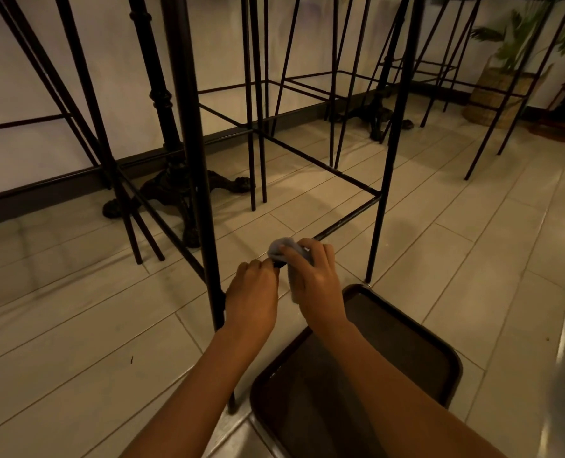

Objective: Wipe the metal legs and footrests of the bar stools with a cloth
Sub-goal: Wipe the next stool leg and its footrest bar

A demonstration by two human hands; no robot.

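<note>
Right grip (314, 276) holds grey cloth (282, 247) bunched over the near footrest bar (347, 219). Left grip (253, 292) curls on the bar just beside it. Risk: bunched cloth probably misses bar underside; a hard pull may skid the stool leg (205, 193).

Café or bar seating area. Cast-iron table base (175, 190) with claw feet. Second table base (375, 115) to its right, along the same wall (26, 94). Tall black metal stools (203, 193) around it. Basket plant (496, 94) far to its right. Pale tiled floor (76, 325) beneath.
</note>
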